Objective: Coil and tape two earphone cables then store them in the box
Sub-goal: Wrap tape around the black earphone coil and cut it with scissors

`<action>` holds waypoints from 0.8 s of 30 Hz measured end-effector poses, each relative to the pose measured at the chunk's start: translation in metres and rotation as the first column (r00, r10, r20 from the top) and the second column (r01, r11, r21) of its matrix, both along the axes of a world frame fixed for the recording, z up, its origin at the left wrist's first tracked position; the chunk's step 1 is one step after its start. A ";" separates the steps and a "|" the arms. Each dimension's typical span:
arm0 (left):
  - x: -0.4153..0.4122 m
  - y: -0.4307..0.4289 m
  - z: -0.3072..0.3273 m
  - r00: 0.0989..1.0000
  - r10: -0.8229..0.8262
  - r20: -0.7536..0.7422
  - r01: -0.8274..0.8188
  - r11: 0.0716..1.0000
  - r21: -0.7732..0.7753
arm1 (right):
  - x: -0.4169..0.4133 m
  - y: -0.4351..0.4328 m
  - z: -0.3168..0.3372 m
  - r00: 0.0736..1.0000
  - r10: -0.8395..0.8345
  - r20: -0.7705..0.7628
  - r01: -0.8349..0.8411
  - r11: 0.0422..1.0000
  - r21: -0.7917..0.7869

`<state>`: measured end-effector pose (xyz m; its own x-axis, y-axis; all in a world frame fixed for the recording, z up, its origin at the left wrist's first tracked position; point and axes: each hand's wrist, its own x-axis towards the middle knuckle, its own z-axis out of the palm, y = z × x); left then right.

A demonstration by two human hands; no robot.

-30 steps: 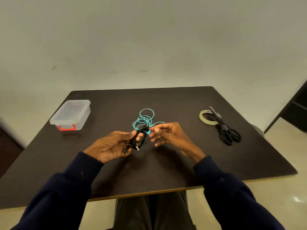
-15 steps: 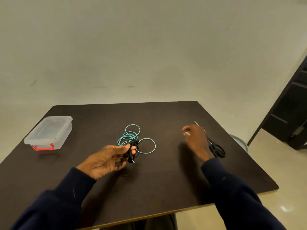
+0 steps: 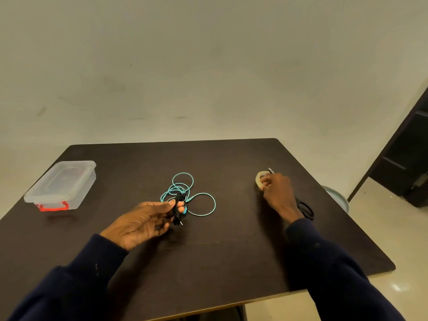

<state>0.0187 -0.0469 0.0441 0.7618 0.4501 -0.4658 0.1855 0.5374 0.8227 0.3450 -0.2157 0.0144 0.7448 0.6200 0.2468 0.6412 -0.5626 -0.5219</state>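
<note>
Your black cable (image 3: 176, 210) is bunched into a coil, pinched between the thumb and fingers of your left hand (image 3: 143, 222) near the middle of the table (image 3: 231, 251). No tape on it that I can see. The teal cable (image 3: 179, 190) sprawls loose just behind it. Your right hand (image 3: 276, 191) has its fingers curled on the tape roll (image 3: 259, 178), with the scissors (image 3: 305, 208) partly under your wrist. The box (image 3: 60, 184) sits far left with its lid on, so most of the job is left.
</note>
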 end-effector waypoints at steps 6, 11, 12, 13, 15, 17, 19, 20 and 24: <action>0.002 -0.001 0.001 1.000 0.018 -0.002 -0.018 1.000 -0.006 | -0.007 -0.004 -0.003 0.998 0.062 0.004 -0.062 0.992 0.110; 0.002 -0.004 0.002 1.000 0.006 -0.004 -0.006 1.000 -0.005 | -0.010 -0.007 -0.007 1.000 0.018 -0.021 -0.013 0.969 0.246; 0.001 -0.004 0.002 1.000 0.001 -0.006 -0.001 1.000 -0.005 | -0.009 -0.007 -0.005 0.999 -0.015 -0.037 0.025 0.953 0.302; 0.000 -0.004 0.002 1.000 -0.005 -0.006 0.005 1.000 -0.002 | -0.008 -0.008 -0.002 0.998 -0.046 -0.046 0.059 0.936 0.348; 0.000 -0.005 0.003 1.000 -0.018 0.001 0.018 1.000 0.002 | -0.008 -0.008 0.000 0.997 -0.072 -0.015 0.073 0.922 0.380; 0.000 -0.006 0.002 1.000 -0.008 0.002 0.008 1.000 -0.002 | -0.012 -0.008 0.000 0.997 -0.067 0.038 0.051 0.939 0.341; 0.000 -0.007 0.002 1.000 0.001 0.007 0.000 1.000 -0.013 | -0.014 -0.007 -0.003 0.997 -0.061 0.042 0.044 0.944 0.328; 0.000 -0.008 0.002 1.000 0.004 0.003 -0.004 1.000 -0.013 | -0.016 -0.007 -0.004 0.998 -0.055 0.027 0.042 0.940 0.339; 0.000 -0.012 0.000 0.999 0.031 -0.012 -0.032 0.999 -0.022 | -0.023 -0.007 -0.007 0.999 0.039 -0.007 -0.033 0.926 0.375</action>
<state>0.0191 -0.0589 0.0444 0.7420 0.4630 -0.4848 0.1777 0.5615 0.8082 0.3217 -0.2228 0.0070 0.7290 0.5106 0.4558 0.6482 -0.3011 -0.6994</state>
